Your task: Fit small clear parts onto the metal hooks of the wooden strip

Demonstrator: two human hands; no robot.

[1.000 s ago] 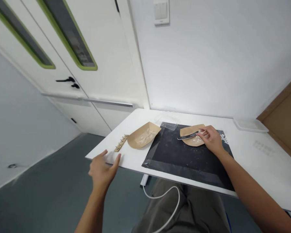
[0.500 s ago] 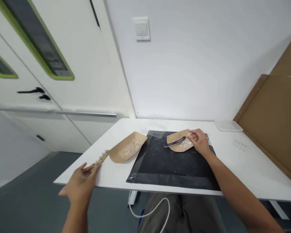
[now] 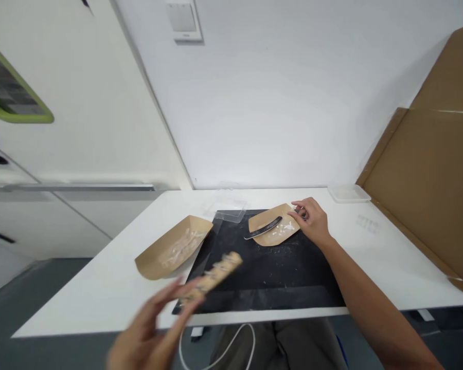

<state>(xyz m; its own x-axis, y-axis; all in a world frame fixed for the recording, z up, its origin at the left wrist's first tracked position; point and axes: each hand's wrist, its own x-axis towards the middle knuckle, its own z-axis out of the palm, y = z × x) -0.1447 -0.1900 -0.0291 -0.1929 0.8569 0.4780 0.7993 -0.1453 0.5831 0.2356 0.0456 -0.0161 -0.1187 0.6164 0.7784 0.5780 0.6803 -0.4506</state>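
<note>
My left hand point(image 3: 150, 326), smeared by motion, grips one end of a light wooden strip point(image 3: 216, 275) with small metallic bits along it. The strip points up and right over the front left of the black mat point(image 3: 270, 277). On the mat sits a small brown paper tray point(image 3: 259, 222) holding white bits. Across it lies a dark, curved, slim piece point(image 3: 264, 228), its left end past the tray's rim. At that tray's right edge my right hand point(image 3: 312, 220) is closed in a pinch; what is between the fingertips is too small to make out.
Left of the mat, a larger brown paper tray point(image 3: 150, 259) holds clear and whitish pieces. Clear plastic sheets point(image 3: 231, 215) lie at the mat's back edge. A clear shallow lid point(image 3: 349, 193) stands near the wall, beside a large cardboard sheet point(image 3: 428, 190). A white cable point(image 3: 231, 347) hangs below the table.
My left hand has carried the wooden strip right, from the table's left edge to over the mat. My right hand has come off the dark curved piece. The view has shifted right.
</note>
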